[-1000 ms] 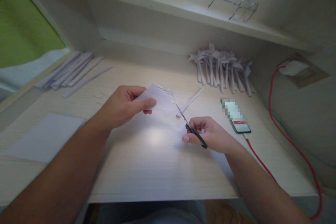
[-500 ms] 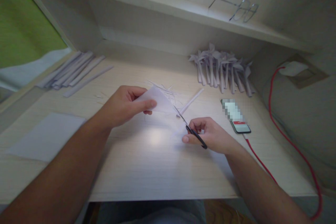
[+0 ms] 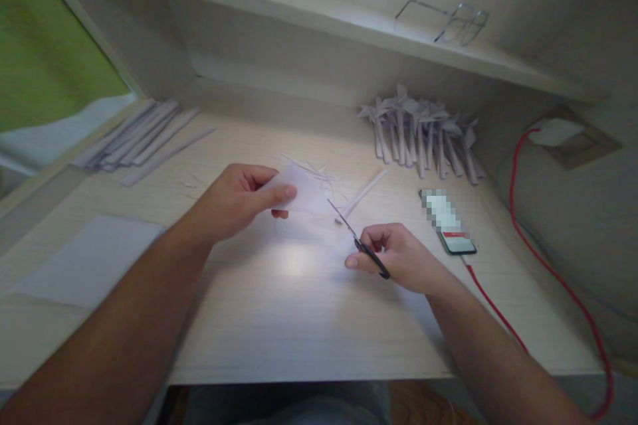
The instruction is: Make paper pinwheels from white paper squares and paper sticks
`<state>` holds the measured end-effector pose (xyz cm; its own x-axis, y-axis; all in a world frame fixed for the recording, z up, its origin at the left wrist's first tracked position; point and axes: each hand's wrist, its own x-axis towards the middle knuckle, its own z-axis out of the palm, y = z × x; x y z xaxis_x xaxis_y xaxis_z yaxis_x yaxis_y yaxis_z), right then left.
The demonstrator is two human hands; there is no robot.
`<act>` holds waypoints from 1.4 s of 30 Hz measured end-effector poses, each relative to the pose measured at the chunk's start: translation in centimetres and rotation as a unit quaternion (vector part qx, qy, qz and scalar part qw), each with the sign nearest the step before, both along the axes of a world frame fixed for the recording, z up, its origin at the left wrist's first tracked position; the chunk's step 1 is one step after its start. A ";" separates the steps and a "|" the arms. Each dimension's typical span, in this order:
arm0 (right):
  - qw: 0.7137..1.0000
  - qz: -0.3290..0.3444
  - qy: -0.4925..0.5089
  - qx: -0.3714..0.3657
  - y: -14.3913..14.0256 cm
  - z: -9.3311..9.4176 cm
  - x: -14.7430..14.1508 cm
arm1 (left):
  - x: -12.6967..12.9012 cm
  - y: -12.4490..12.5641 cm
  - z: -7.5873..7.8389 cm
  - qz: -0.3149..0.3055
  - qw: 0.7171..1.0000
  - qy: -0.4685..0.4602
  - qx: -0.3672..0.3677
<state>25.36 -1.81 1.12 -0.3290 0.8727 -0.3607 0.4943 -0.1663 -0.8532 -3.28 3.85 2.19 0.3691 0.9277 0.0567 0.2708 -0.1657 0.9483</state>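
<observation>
Between thumb and fingers, my left hand pinches a small piece of white paper, held above the desk. My right hand grips black-handled scissors, whose blades point up and left to the paper's right corner. The blades look nearly closed; whether they touch the paper I cannot tell. Behind the paper lies a heap of thin paper scraps. One rolled paper stick rests just beyond the scissors.
Several paper pinwheels on sticks lie at the back right. Rolled paper tubes are piled at the back left, with paper sheets nearer. A phone with a red cable lies right. Glasses sit on the shelf.
The scissor blades have come closer together, and their tips have shifted slightly. My left hand and the paper have hardly moved.
</observation>
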 end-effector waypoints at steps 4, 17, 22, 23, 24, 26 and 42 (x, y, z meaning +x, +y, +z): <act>1.000 0.002 -0.008 0.003 0.0 0.3 -0.2 | -0.1 0.1 -0.1 -0.004 1.000 0.001 -0.004; 0.999 0.030 0.018 -0.011 -0.1 -0.1 -0.1 | 0.1 -0.1 0.1 -0.002 1.000 -0.009 -0.005; 0.999 0.035 0.004 -0.018 -0.1 0.2 -0.2 | 0.0 -0.1 0.3 -0.003 1.000 -0.006 -0.008; 0.999 0.035 0.003 -0.018 -0.1 0.3 -0.2 | 0.0 -0.1 0.3 -0.002 1.000 -0.004 -0.008; 0.999 0.035 0.002 -0.018 -0.1 0.3 -0.3 | 0.0 -0.1 0.2 -0.002 1.000 -0.003 -0.008; 0.999 0.036 0.000 -0.014 -0.1 0.3 -0.2 | 0.1 -0.2 0.2 -0.006 1.000 0.001 -0.010; 1.000 0.013 0.026 -0.009 -0.2 -0.4 -0.6 | 1.2 -0.6 0.1 -0.036 0.999 0.016 -0.025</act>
